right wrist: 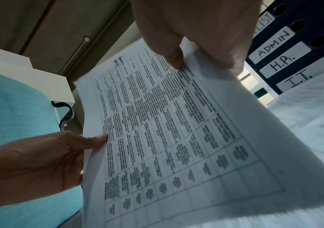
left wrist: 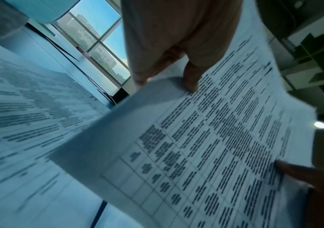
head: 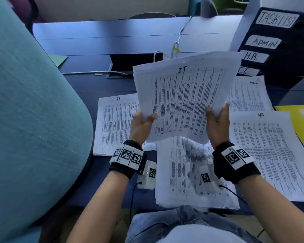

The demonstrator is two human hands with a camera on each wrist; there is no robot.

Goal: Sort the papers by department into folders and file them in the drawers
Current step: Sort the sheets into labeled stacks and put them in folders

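Left hand [head: 141, 124], right hand [head: 218, 122] both grasping raised IT papers [head: 184, 97] above desk [head: 95, 42].

**Three views, one sheaf of paper**

The head camera looks forward and down from above the lap onto the table [head: 98, 41], taking in both hands and the lifted sheaf of papers [head: 184, 99].

The left wrist camera sits very close under the left hand [left wrist: 176, 38], aimed along the sheaf toward a far window [left wrist: 98, 46].

The right wrist camera, equally close, looks past the right hand [right wrist: 196, 30] to the labelled drawers [right wrist: 286, 50] at far right, which the head view shares.
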